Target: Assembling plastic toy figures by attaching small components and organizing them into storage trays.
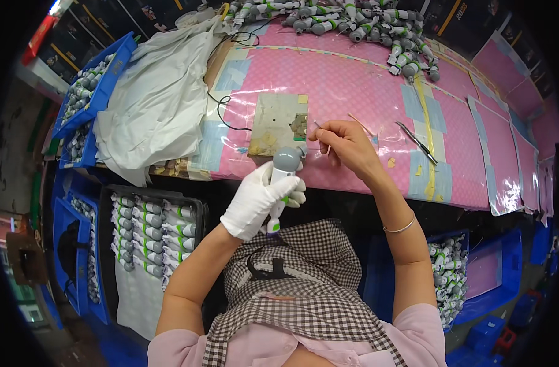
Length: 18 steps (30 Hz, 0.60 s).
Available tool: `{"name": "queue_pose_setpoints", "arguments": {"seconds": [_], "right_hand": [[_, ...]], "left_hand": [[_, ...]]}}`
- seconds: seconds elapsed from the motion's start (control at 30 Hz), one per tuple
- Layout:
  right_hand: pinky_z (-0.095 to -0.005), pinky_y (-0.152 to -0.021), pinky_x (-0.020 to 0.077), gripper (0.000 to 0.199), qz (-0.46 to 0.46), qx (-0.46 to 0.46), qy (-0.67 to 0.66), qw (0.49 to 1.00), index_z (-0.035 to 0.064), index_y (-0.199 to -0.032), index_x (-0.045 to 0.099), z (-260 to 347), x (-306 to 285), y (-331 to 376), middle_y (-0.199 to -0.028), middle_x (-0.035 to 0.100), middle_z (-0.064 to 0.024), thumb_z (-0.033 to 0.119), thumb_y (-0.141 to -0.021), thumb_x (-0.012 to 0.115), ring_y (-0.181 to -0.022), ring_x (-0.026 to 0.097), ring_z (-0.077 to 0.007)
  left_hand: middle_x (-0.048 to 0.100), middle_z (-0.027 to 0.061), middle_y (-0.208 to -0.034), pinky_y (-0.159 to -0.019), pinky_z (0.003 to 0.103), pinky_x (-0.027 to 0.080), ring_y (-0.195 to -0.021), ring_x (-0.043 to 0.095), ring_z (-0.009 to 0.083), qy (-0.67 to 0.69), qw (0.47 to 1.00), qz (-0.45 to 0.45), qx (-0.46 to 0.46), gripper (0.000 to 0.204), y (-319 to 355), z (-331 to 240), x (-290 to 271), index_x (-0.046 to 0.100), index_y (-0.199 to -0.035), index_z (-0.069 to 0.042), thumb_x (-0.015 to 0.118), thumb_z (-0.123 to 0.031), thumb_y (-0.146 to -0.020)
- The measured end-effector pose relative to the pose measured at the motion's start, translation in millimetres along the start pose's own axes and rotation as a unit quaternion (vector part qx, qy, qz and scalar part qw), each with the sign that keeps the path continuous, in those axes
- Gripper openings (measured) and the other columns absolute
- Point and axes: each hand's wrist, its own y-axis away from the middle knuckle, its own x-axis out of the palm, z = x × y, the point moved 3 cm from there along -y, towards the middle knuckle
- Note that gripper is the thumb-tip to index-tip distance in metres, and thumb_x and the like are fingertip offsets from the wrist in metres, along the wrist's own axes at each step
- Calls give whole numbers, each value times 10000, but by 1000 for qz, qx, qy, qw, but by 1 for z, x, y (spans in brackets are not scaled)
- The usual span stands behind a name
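My left hand [255, 199], in a white glove, is closed around a small white handheld device [285, 160] with a rounded grey head and green trim. The device is tilted, its grey head pointing up and away from me, its purple-tipped end low. My bare right hand [340, 144] is just right of the head, thumb and forefinger pinched together. Something thin and greyish shows at those fingertips, too small to name. Beyond both hands lies a flat metal block [272, 122] with a dark, green-edged recess at its right side.
Pink plastic sheeting [340, 79] covers the bench. Right of my hand lie tweezers [417, 144] and a thin stick [360, 123]. Similar devices [365, 24] are heaped at the back. White cloth [157, 104], a blue bin [117, 64] and a tray of devices [148, 235] stand left.
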Motion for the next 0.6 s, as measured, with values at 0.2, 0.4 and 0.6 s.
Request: {"name": "queue_pose_setpoints", "arguments": {"seconds": [0.2, 0.4, 0.6], "right_hand": [[-206, -394, 324, 301, 41, 37, -150, 987, 40, -660, 556, 16, -5, -9, -598, 497, -10, 219, -879, 456, -424, 378, -67], [-242, -393, 264, 253, 68, 68, -84, 992, 60, -559, 484, 3, -7, -16, -516, 444, -19, 207, -764, 464, -415, 355, -94], [-244, -414, 271, 278, 84, 91, -4, 992, 72, -522, 459, 7, 1, -24, -502, 439, -18, 225, -753, 471, -431, 360, -91]], "left_hand": [[595, 61, -855, -563, 227, 466, -692, 582, 105, 11, 999, -28, 13, 357, -1, 2, -3, 495, -1128, -17, 623, -210, -857], [574, 24, -761, -546, 217, 438, -639, 544, 71, -75, 996, -51, 13, 255, 3, -2, 10, 524, -1028, -36, 612, -198, -852], [593, 72, -942, -661, 258, 502, -742, 588, 129, 32, 995, -71, 69, 314, -9, -5, 1, 486, -1104, -17, 577, -235, -898]]}}
